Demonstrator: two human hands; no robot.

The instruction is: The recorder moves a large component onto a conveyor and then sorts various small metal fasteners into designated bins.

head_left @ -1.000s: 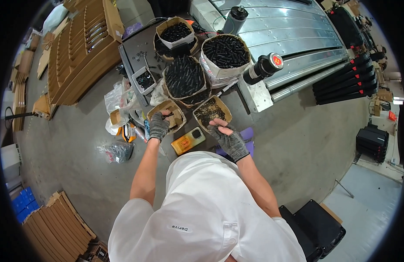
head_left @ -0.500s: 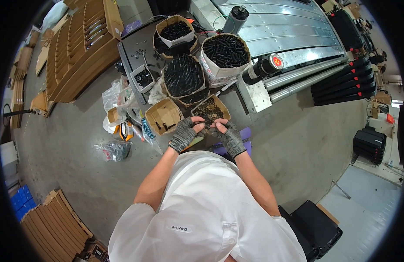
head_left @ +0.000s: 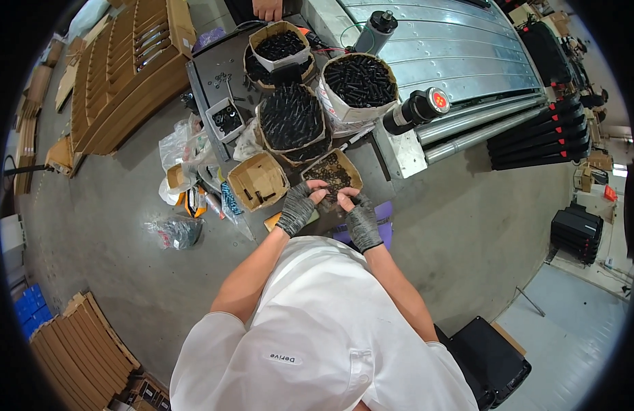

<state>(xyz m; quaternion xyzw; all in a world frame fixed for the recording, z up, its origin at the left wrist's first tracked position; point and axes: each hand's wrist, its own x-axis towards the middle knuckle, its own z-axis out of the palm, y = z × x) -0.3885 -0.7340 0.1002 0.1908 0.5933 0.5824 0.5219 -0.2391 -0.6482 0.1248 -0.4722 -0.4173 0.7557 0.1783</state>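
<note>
In fingerless grey knit gloves, my left hand [head_left: 300, 205] and my right hand [head_left: 360, 216] are at the near rim of a small cardboard box [head_left: 357, 177] holding many small dark rings. Both hands have thumb and fingers pinched together, a short gap between them. Whatever is in either pinch is too small to make out. Just left of my left hand is another open cardboard box [head_left: 246, 172] with several black bolts [head_left: 261, 196] lying in it.
Beyond stand a box of long black bolts [head_left: 289, 120], a bag of black pins [head_left: 360, 82] and a smaller bolt box [head_left: 279, 46]. A white tray [head_left: 224, 119] sits left. A metal roller conveyor [head_left: 461, 51] is at right. Another person's hand [head_left: 267, 9] rests at the far edge.
My hands, which were nearly together over the ring box's near edge, have moved a little apart. Another person's hand has come into view at the far edge.
</note>
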